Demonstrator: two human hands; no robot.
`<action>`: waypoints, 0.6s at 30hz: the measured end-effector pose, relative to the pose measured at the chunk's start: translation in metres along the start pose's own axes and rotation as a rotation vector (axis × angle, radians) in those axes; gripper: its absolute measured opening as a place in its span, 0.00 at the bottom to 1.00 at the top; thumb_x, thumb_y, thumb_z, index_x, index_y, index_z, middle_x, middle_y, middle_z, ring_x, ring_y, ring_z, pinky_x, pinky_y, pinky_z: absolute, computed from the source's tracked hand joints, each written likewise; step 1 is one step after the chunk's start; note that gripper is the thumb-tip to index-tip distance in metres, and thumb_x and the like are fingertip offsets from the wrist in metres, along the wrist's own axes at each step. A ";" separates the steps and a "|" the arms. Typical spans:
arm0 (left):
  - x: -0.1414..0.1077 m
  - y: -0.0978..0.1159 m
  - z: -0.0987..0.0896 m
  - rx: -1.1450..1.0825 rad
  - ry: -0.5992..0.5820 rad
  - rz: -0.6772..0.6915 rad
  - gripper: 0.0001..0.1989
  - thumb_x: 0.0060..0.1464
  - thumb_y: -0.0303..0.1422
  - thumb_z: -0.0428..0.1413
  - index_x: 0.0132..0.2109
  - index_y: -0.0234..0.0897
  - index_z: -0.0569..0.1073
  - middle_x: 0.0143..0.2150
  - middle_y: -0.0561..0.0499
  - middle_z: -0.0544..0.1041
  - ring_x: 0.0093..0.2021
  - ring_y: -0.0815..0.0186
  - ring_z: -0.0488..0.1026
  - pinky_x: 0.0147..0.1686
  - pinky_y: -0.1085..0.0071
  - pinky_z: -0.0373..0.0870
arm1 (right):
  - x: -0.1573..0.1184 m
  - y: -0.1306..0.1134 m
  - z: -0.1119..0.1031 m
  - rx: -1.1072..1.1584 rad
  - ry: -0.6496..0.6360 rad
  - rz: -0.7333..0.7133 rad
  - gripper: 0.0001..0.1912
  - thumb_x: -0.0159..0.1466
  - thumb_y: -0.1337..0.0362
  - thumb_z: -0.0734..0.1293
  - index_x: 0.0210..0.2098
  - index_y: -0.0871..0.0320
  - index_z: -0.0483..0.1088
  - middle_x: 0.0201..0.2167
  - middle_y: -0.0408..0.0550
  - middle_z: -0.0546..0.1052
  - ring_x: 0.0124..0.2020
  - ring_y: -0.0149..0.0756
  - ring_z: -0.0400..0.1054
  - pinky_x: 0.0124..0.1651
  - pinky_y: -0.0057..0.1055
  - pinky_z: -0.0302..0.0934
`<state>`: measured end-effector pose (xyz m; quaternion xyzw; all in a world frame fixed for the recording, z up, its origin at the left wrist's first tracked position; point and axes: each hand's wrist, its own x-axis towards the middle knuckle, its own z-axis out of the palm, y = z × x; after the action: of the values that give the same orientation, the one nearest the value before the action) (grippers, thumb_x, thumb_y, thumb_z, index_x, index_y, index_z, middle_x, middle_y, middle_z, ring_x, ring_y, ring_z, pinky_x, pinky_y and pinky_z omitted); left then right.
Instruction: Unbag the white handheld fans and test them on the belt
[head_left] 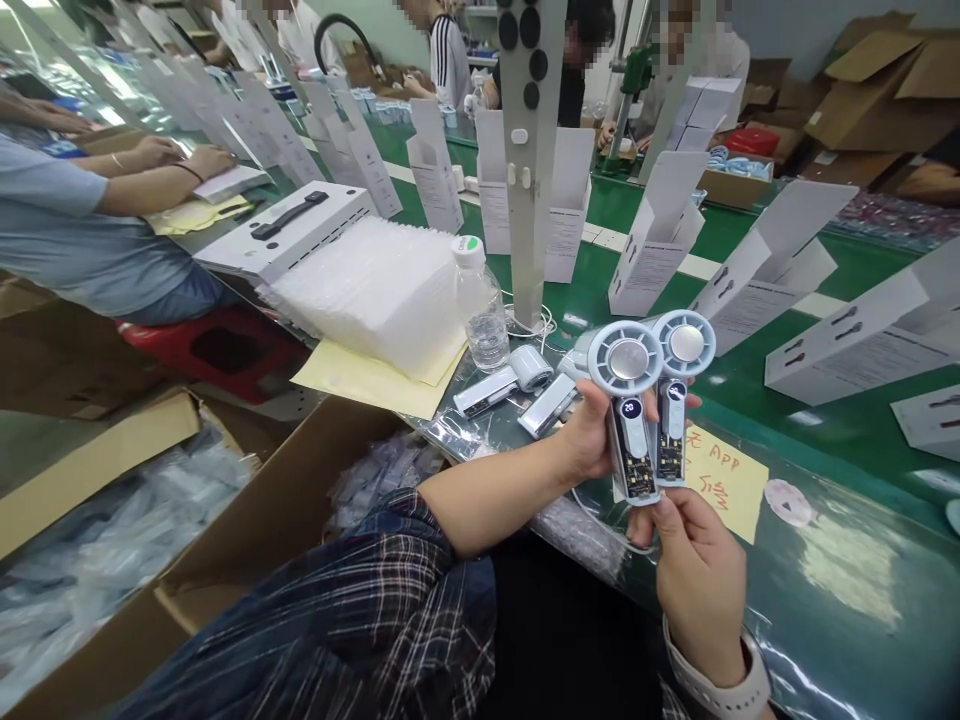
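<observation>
Two light-blue handheld fans are held upright side by side. My left hand [592,440] is closed around their handles from the left, its fingertips showing behind them. The nearer handheld fan [636,440] has a round display reading 20 and a bare circuit board in its handle. A similar display and board show on the farther handheld fan [673,430]. From below, my right hand [701,560] pinches the bottom end of the nearer fan between thumb and fingers. Left of my hands, another fan [499,385] and a partly covered handle [547,403] lie on the bench.
A water bottle [484,310] stands beside a stack of white foam sheets [375,285]. A metal post [529,200] rises behind the fans. Open white boxes [847,330] line the green conveyor. A yellow note [731,480] lies right. Cartons of plastic bags [127,540] stand lower left. Co-workers sit around.
</observation>
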<state>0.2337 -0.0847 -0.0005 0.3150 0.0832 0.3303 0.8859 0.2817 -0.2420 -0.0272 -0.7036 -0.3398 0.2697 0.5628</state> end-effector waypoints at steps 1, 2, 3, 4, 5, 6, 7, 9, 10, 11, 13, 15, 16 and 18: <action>0.000 0.000 0.000 -0.016 -0.016 -0.004 0.46 0.18 0.78 0.62 0.23 0.35 0.71 0.47 0.41 0.80 0.48 0.53 0.79 0.43 0.64 0.78 | 0.000 0.001 -0.001 0.020 0.017 -0.007 0.27 0.71 0.42 0.67 0.26 0.56 0.71 0.19 0.45 0.72 0.23 0.34 0.67 0.30 0.31 0.62; 0.001 0.001 0.000 -0.034 -0.036 -0.013 0.46 0.18 0.77 0.63 0.22 0.35 0.71 0.46 0.41 0.81 0.46 0.54 0.79 0.43 0.64 0.78 | 0.000 0.001 -0.003 0.050 0.022 -0.013 0.26 0.71 0.43 0.67 0.26 0.56 0.71 0.19 0.44 0.72 0.24 0.34 0.67 0.31 0.31 0.62; 0.001 0.002 0.000 -0.050 -0.055 -0.018 0.45 0.18 0.77 0.64 0.22 0.35 0.71 0.46 0.41 0.81 0.45 0.55 0.79 0.42 0.65 0.78 | 0.000 0.002 -0.004 0.081 0.022 -0.017 0.25 0.71 0.44 0.68 0.27 0.56 0.71 0.19 0.44 0.71 0.24 0.34 0.67 0.31 0.31 0.62; 0.001 0.003 0.000 -0.062 -0.071 -0.018 0.45 0.19 0.77 0.64 0.22 0.35 0.72 0.45 0.41 0.81 0.44 0.55 0.79 0.42 0.65 0.79 | 0.000 0.002 -0.004 0.106 0.022 -0.021 0.24 0.71 0.44 0.68 0.28 0.55 0.71 0.19 0.43 0.71 0.23 0.34 0.67 0.31 0.31 0.62; 0.001 0.003 0.000 -0.067 -0.085 -0.014 0.45 0.19 0.76 0.64 0.22 0.35 0.72 0.45 0.40 0.81 0.43 0.55 0.79 0.41 0.65 0.79 | -0.001 0.002 -0.005 0.117 0.022 -0.022 0.23 0.71 0.45 0.68 0.28 0.55 0.71 0.18 0.42 0.70 0.23 0.34 0.67 0.30 0.30 0.62; 0.000 0.003 0.000 -0.065 -0.095 -0.006 0.45 0.20 0.76 0.64 0.22 0.35 0.72 0.45 0.40 0.81 0.43 0.55 0.80 0.41 0.65 0.79 | -0.002 0.002 -0.006 0.113 0.020 -0.021 0.24 0.72 0.45 0.67 0.28 0.55 0.70 0.18 0.42 0.70 0.23 0.33 0.66 0.30 0.30 0.61; 0.000 0.003 0.000 -0.060 -0.101 0.003 0.45 0.21 0.76 0.64 0.22 0.35 0.72 0.45 0.40 0.81 0.43 0.55 0.80 0.41 0.65 0.79 | -0.003 0.002 -0.007 0.094 0.011 -0.019 0.25 0.72 0.45 0.67 0.27 0.55 0.69 0.18 0.42 0.70 0.23 0.33 0.66 0.30 0.30 0.61; 0.000 0.002 -0.001 -0.046 -0.098 0.009 0.44 0.22 0.76 0.64 0.23 0.35 0.72 0.47 0.40 0.81 0.45 0.54 0.80 0.42 0.65 0.78 | -0.004 0.001 -0.007 0.042 -0.017 -0.014 0.26 0.73 0.44 0.66 0.26 0.55 0.69 0.18 0.43 0.70 0.23 0.33 0.66 0.30 0.30 0.60; -0.001 0.000 -0.001 -0.036 -0.092 0.005 0.44 0.23 0.76 0.64 0.23 0.35 0.72 0.47 0.40 0.81 0.46 0.54 0.80 0.43 0.65 0.78 | -0.004 0.000 -0.007 0.028 -0.026 -0.008 0.26 0.72 0.44 0.66 0.26 0.56 0.69 0.19 0.43 0.71 0.23 0.33 0.66 0.30 0.30 0.60; -0.001 -0.001 -0.002 -0.023 -0.087 0.000 0.45 0.23 0.77 0.64 0.23 0.36 0.72 0.48 0.39 0.81 0.48 0.53 0.79 0.43 0.64 0.78 | -0.004 0.001 -0.006 0.039 -0.024 0.002 0.26 0.72 0.44 0.66 0.26 0.56 0.69 0.19 0.43 0.71 0.23 0.33 0.66 0.30 0.30 0.60; -0.002 -0.004 -0.003 0.005 -0.097 -0.004 0.45 0.24 0.78 0.62 0.24 0.36 0.71 0.48 0.38 0.81 0.51 0.49 0.79 0.44 0.63 0.77 | -0.004 0.002 -0.003 0.130 0.001 0.026 0.25 0.72 0.44 0.67 0.27 0.55 0.68 0.19 0.42 0.69 0.23 0.33 0.65 0.30 0.30 0.60; -0.003 -0.008 -0.002 0.024 -0.117 0.024 0.45 0.26 0.78 0.61 0.24 0.36 0.72 0.48 0.38 0.81 0.52 0.47 0.79 0.44 0.62 0.77 | -0.005 0.005 0.002 0.257 0.035 0.054 0.24 0.72 0.45 0.68 0.28 0.55 0.67 0.18 0.40 0.67 0.23 0.32 0.63 0.29 0.30 0.59; -0.004 -0.010 -0.002 0.030 -0.122 0.046 0.45 0.27 0.78 0.61 0.24 0.36 0.72 0.48 0.38 0.81 0.52 0.47 0.79 0.44 0.63 0.77 | -0.006 0.007 0.005 0.312 0.055 0.065 0.23 0.72 0.46 0.68 0.29 0.55 0.66 0.18 0.39 0.66 0.22 0.31 0.62 0.29 0.30 0.59; -0.006 -0.013 0.000 0.036 -0.114 0.071 0.45 0.27 0.78 0.61 0.24 0.36 0.72 0.50 0.38 0.81 0.52 0.48 0.79 0.43 0.64 0.76 | -0.008 0.010 0.010 0.378 0.094 0.083 0.22 0.71 0.46 0.69 0.30 0.55 0.66 0.18 0.37 0.65 0.22 0.31 0.61 0.29 0.29 0.57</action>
<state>0.2359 -0.0960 -0.0093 0.3519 0.0273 0.3416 0.8711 0.2707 -0.2436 -0.0387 -0.6107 -0.2272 0.3184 0.6885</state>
